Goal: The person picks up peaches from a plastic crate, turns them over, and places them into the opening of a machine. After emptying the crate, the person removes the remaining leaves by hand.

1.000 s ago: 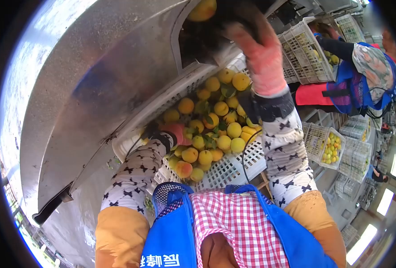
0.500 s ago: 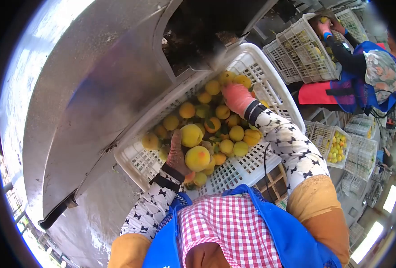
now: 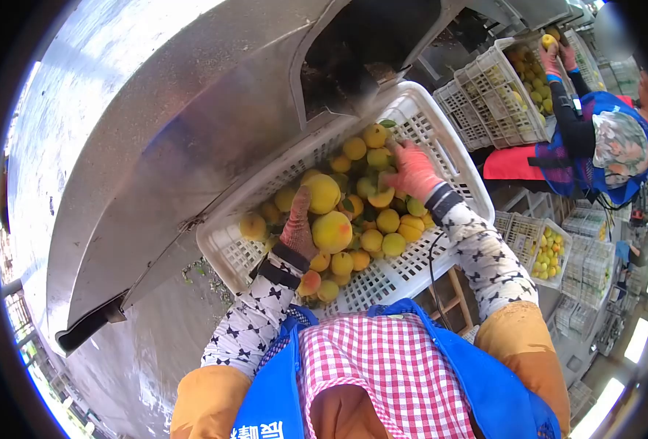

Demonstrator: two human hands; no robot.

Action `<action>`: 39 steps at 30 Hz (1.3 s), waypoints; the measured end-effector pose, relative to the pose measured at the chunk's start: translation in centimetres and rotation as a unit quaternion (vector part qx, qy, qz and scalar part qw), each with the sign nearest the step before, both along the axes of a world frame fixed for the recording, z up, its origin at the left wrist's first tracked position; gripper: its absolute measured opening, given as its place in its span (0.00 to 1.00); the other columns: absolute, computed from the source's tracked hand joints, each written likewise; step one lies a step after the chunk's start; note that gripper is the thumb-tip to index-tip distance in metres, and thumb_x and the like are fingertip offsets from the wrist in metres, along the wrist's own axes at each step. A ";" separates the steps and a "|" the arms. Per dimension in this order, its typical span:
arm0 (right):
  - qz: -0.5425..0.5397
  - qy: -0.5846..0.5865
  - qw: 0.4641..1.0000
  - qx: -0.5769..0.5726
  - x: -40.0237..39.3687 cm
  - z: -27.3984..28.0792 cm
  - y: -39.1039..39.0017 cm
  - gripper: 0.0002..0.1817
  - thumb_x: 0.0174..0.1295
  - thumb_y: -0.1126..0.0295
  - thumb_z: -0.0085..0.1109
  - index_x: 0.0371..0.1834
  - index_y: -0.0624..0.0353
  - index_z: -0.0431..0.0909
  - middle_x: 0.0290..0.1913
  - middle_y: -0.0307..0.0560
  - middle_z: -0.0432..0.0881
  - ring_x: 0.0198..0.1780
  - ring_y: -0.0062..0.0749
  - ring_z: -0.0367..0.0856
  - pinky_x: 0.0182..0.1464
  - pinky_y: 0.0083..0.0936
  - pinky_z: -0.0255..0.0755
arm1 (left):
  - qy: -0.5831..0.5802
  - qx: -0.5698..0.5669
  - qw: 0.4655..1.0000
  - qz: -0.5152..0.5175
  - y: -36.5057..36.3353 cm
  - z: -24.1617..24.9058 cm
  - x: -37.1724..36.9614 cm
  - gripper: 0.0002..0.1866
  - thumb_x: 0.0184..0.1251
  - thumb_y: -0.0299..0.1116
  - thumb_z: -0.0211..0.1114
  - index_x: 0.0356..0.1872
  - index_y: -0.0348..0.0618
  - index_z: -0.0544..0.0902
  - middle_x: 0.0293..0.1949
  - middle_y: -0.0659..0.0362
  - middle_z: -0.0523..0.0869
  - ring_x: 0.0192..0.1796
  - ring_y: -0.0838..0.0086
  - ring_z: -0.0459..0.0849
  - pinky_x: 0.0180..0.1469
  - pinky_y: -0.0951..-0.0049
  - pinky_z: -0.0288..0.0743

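Observation:
A white plastic crate [image 3: 441, 132] holds many yellow peaches [image 3: 411, 228], with a few green leaves among them. My left hand [image 3: 298, 233], in a pinkish glove, curls along the left side of two larger peaches, an upper peach [image 3: 323, 194] and a lower peach with a red blush [image 3: 332, 233]. They sit above the rest, and the hand's palm side is hidden. My right hand [image 3: 416, 174], gloved in pink, hovers over the crate's far right part. Its thumb and fingers are apart, close to a peach [image 3: 380, 197] below the thumb.
A large sheet-metal machine [image 3: 214, 110] borders the crate on the left and far side, with a dark opening. A black-handled part [image 3: 90, 331] juts from its lower edge. At right, a co-worker [image 3: 580, 124] holds a peach above another crate [image 3: 477, 102]. More crates [image 3: 551, 252] stand behind.
My right hand has risen from among the peaches and drawn back, its fingers now spread. My left hand stays at the two large peaches. The co-worker has lifted a peach.

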State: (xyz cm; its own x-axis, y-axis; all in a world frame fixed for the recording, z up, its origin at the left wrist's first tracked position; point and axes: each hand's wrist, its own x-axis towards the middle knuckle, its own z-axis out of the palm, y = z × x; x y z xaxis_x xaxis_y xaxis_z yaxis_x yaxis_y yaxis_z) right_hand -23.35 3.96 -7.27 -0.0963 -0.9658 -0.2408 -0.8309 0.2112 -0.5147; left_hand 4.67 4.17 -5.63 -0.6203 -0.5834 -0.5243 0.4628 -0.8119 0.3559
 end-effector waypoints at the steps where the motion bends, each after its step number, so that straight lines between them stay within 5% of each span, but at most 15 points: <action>1: 0.028 0.131 0.991 0.003 1.2 -0.3 0.4 0.36 0.41 0.54 0.75 0.54 0.63 0.77 0.60 0.63 0.72 0.54 0.53 0.78 0.57 0.41 0.74 | -0.002 -0.030 0.999 -0.023 0.2 -0.9 -0.2 0.39 0.56 0.69 0.63 0.57 0.47 0.76 0.50 0.54 0.83 0.45 0.64 0.85 0.48 0.59 0.83; 2: 0.065 0.179 0.972 0.137 2.0 -2.1 0.0 0.38 0.41 0.51 0.75 0.55 0.62 0.77 0.59 0.63 0.72 0.57 0.55 0.76 0.57 0.40 0.74 | 0.003 0.006 1.000 -0.016 0.6 -2.2 -0.4 0.37 0.58 0.68 0.63 0.58 0.49 0.76 0.50 0.56 0.83 0.47 0.67 0.84 0.49 0.59 0.83; 5: 0.193 0.199 0.925 0.258 7.8 -4.3 1.9 0.40 0.41 0.54 0.74 0.58 0.64 0.74 0.60 0.61 0.72 0.59 0.53 0.75 0.58 0.38 0.73 | -0.077 0.067 0.995 0.006 2.1 -2.4 0.4 0.37 0.57 0.68 0.63 0.59 0.51 0.75 0.51 0.58 0.82 0.49 0.67 0.83 0.49 0.60 0.82; 9: 0.205 0.228 0.931 0.200 8.3 -6.1 4.6 0.41 0.41 0.60 0.75 0.62 0.60 0.72 0.60 0.60 0.71 0.60 0.53 0.75 0.60 0.37 0.72 | -0.086 0.127 0.988 0.010 3.8 -2.6 3.0 0.38 0.55 0.68 0.65 0.60 0.52 0.74 0.53 0.58 0.81 0.51 0.67 0.82 0.51 0.59 0.82; 11: 0.064 -0.178 0.977 0.102 6.3 -2.1 4.2 0.40 0.41 0.65 0.75 0.63 0.57 0.72 0.59 0.60 0.71 0.60 0.54 0.74 0.62 0.38 0.71 | -0.119 0.047 0.990 0.055 4.0 0.1 2.5 0.37 0.57 0.67 0.65 0.56 0.47 0.77 0.49 0.52 0.83 0.47 0.61 0.84 0.51 0.59 0.82; 17: 0.118 -0.247 0.955 -0.116 7.2 11.0 4.5 0.46 0.46 0.58 0.75 0.69 0.60 0.64 0.65 0.60 0.68 0.65 0.49 0.69 0.68 0.37 0.64 | 0.100 0.002 0.995 0.018 1.3 3.8 0.9 0.48 0.56 0.75 0.55 0.65 0.42 0.69 0.59 0.48 0.77 0.58 0.54 0.79 0.57 0.54 0.78; 19: 0.081 -0.263 0.956 -0.107 6.8 12.4 5.1 0.45 0.52 0.54 0.72 0.69 0.65 0.63 0.65 0.57 0.70 0.64 0.41 0.70 0.66 0.32 0.66 | 0.149 0.024 0.989 0.013 1.1 5.7 0.5 0.51 0.55 0.77 0.53 0.67 0.42 0.66 0.62 0.47 0.74 0.60 0.52 0.77 0.59 0.52 0.77; 21: -0.156 -0.513 0.843 0.040 6.1 13.0 5.5 0.45 0.58 0.49 0.68 0.71 0.66 0.61 0.60 0.51 0.73 0.58 0.29 0.73 0.59 0.25 0.69 | 0.159 -0.079 0.983 -0.051 0.8 7.5 -0.2 0.54 0.54 0.79 0.53 0.69 0.42 0.63 0.65 0.47 0.71 0.62 0.50 0.74 0.60 0.50 0.74; 22: -0.148 -0.493 0.857 0.002 6.5 12.8 6.0 0.42 0.66 0.43 0.55 0.73 0.64 0.60 0.59 0.43 0.72 0.51 0.19 0.71 0.57 0.21 0.65 | 0.102 -0.090 0.991 0.007 1.4 7.6 -0.8 0.54 0.54 0.78 0.53 0.68 0.39 0.65 0.65 0.47 0.72 0.64 0.52 0.73 0.62 0.51 0.72; 25: -0.116 -0.561 0.819 -0.004 7.1 14.0 7.0 0.44 0.63 0.47 0.62 0.73 0.66 0.57 0.58 0.46 0.74 0.51 0.23 0.73 0.51 0.20 0.71 | 0.089 -0.133 0.987 -0.015 1.6 7.2 -1.3 0.52 0.55 0.78 0.53 0.66 0.38 0.67 0.64 0.48 0.73 0.64 0.55 0.73 0.65 0.54 0.70; 27: -0.101 -0.554 0.825 0.037 6.7 15.6 7.4 0.46 0.58 0.51 0.68 0.74 0.63 0.57 0.59 0.50 0.74 0.56 0.33 0.74 0.57 0.26 0.71 | 0.120 -0.089 0.989 0.003 1.3 7.9 -1.3 0.51 0.55 0.77 0.54 0.64 0.39 0.69 0.62 0.49 0.74 0.64 0.57 0.74 0.66 0.55 0.70; 28: -0.048 -0.339 0.933 -0.110 7.0 15.3 7.5 0.48 0.53 0.55 0.72 0.74 0.61 0.57 0.59 0.54 0.74 0.58 0.40 0.74 0.58 0.31 0.70 | 0.138 -0.068 0.988 0.005 1.1 8.3 -1.4 0.50 0.55 0.76 0.54 0.64 0.39 0.69 0.61 0.49 0.75 0.63 0.58 0.74 0.66 0.55 0.70; 29: 0.005 -0.094 0.965 -0.246 7.1 15.0 7.5 0.50 0.47 0.58 0.75 0.74 0.59 0.58 0.59 0.57 0.73 0.60 0.47 0.74 0.60 0.35 0.70 | 0.156 -0.044 0.987 0.005 1.1 8.5 -1.4 0.50 0.56 0.76 0.55 0.64 0.39 0.69 0.61 0.49 0.75 0.63 0.58 0.74 0.66 0.55 0.70; 30: 0.001 -0.126 0.954 -0.270 7.1 14.8 7.3 0.52 0.39 0.63 0.78 0.72 0.58 0.61 0.57 0.61 0.73 0.59 0.57 0.74 0.60 0.40 0.70 | 0.229 -0.027 0.973 -0.016 1.1 8.2 -1.3 0.50 0.56 0.75 0.56 0.65 0.39 0.69 0.63 0.48 0.74 0.63 0.57 0.74 0.67 0.55 0.69; 39: -0.041 -0.088 0.916 -0.390 7.0 14.8 -2.1 0.45 0.44 0.57 0.77 0.65 0.64 0.68 0.54 0.60 0.76 0.55 0.52 0.76 0.57 0.38 0.71 | 0.124 -0.061 0.989 0.058 -1.6 9.4 -2.1 0.44 0.55 0.72 0.60 0.59 0.42 0.74 0.49 0.47 0.83 0.45 0.58 0.84 0.48 0.57 0.82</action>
